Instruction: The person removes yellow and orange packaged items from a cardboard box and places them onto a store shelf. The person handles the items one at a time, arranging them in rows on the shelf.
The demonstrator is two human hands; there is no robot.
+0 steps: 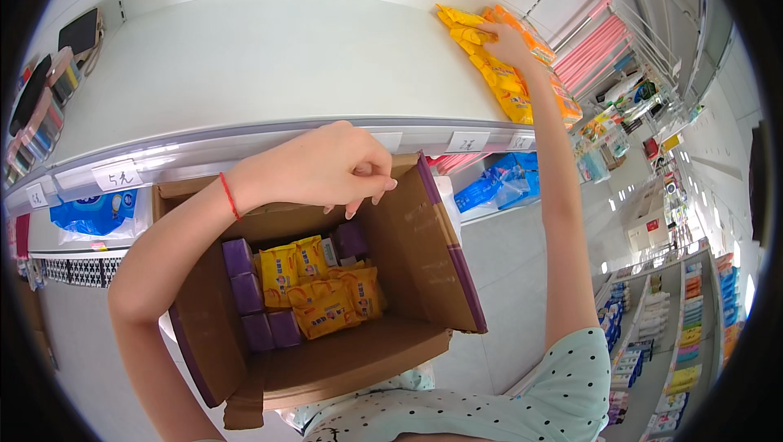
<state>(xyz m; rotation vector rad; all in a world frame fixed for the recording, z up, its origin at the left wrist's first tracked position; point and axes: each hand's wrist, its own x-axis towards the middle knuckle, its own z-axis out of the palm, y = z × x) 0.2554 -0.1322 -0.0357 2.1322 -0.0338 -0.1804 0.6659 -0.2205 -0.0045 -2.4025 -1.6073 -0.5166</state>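
Observation:
My right hand [506, 44] is at the far right end of a white shelf [275, 56], its fingers around the edge of a yellow plastic packet [468, 35]. More yellow packets [504, 84] lie in a row towards the shelf's front, against orange packets [566, 99] on their right. Above an open cardboard box [404, 246] hangs my left hand [333, 167], loosely curled, with nothing visible in it. A red string circles that wrist. Inside the box are several yellow packets [324, 304] and small purple boxes [248, 292]. My left forearm hides part of the box's left side.
Handwritten price tags [116, 175] line the shelf's front rail. A phone [79, 32] and clear plastic containers [46, 112] stand at the left. Blue packs [504, 179] lie on the shelf below. Pink rods [596, 50] hang beyond the orange packets. Stocked shelves [660, 344] stand at the right.

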